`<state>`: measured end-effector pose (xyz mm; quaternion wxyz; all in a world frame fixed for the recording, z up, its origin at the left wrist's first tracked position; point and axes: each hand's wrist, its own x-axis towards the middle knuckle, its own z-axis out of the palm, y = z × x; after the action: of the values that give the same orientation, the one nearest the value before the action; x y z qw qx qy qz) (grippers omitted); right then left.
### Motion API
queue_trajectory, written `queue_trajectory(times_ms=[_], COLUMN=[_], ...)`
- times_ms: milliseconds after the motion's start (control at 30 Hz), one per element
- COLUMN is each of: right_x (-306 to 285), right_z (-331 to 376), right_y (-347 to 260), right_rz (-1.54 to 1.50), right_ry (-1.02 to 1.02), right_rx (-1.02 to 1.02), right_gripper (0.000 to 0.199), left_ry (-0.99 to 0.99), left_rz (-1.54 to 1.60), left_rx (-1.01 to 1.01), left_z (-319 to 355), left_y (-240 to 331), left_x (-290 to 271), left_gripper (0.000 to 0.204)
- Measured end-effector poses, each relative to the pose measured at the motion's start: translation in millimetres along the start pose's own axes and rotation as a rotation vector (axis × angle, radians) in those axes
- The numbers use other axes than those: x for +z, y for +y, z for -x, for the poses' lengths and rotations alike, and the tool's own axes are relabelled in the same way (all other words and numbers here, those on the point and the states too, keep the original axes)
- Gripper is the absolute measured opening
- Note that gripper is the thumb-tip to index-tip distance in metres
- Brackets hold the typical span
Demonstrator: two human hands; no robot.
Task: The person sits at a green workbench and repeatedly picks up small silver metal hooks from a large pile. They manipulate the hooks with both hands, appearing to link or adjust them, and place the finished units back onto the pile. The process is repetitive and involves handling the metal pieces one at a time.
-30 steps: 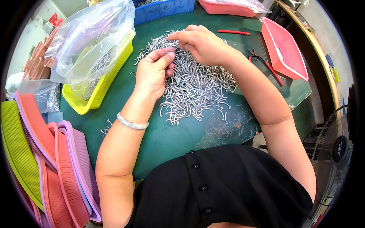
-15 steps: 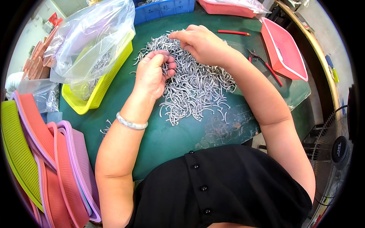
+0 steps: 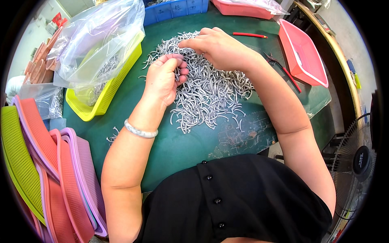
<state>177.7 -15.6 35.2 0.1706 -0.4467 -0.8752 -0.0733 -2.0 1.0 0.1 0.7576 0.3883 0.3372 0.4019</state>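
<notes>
A heap of small curved grey metal pieces lies on the green tabletop. Over its left side is my left hand, palm turned up and fingers curled in toward the thumb; what they hold, if anything, I cannot make out. My right hand hovers above the far part of the heap, its index finger bent toward my left hand in a pinch. Its thumb and whatever is in the pinch are hidden. The two hands are close together but apart.
Left of the heap stands a yellow-green basket lined with a clear plastic bag. Stacked baskets crowd the near left. On the right are a red pen, pliers and a pink tray; a fan stands beyond my right arm.
My right fingertips have dropped slightly toward my left hand, and the right wrist has shifted a little right, covering more of the pliers. My left hand has barely moved.
</notes>
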Motion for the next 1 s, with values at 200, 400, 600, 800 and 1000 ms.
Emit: queue_trajectory(times_ms=[200,400,600,800,1000], right_x=[-1.7,-17.8,-19.9,-19.3,-19.9], right_z=[1.6,0.1,-2.1,-3.0,2.1], right_y=[9.5,9.2,0.9,-2.3,9.3], right_rz=[-0.179,-0.562,-0.745,-0.684,-0.390], right_ry=[0.054,0.034,0.098,0.147,-0.080], right_rx=[0.093,0.109,-0.059,-0.052,0.081], right_gripper=[0.048,0.055,0.056,0.055,0.053], left_ry=[0.001,-0.066,-0.236,-0.308,-0.239], left_rz=[-0.006,0.001,0.021,0.052,0.062], left_rx=[-0.003,-0.036,-0.135,-0.139,-0.107], left_z=[0.6,2.2,7.2,6.8,1.1], left_y=[0.2,1.4,4.5,2.3,0.5], left_x=[1.6,1.6,6.3,3.8,-1.1], left_gripper=[0.010,0.012,0.014,0.014,0.013])
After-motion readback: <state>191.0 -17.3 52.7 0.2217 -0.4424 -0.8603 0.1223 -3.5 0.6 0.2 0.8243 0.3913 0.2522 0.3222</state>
